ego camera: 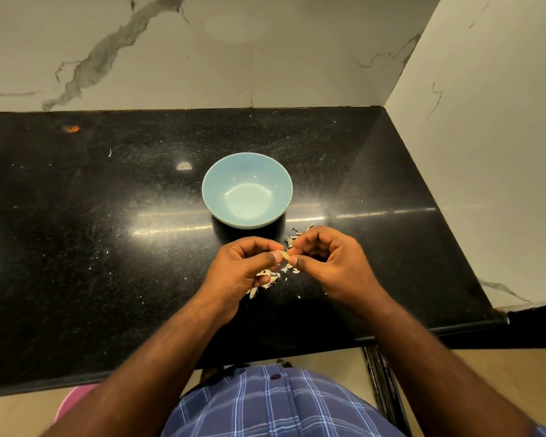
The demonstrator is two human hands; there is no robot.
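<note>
Pinching pale piece (285,255) between fingers (267,258)

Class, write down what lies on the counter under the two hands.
Pale peel scraps lie scattered on the black counter beneath the left hand and right hand, which pinch a small pale piece. The hands cover part of the pile.

I pinch a small pale piece (285,255) between the thumbs and fingertips of my left hand (243,269) and right hand (334,263), above scattered pale peelings (267,279) on the black surface (108,231). A light-blue bowl (216,171) stands just beyond, before a veined marble wall (265,58).
</note>
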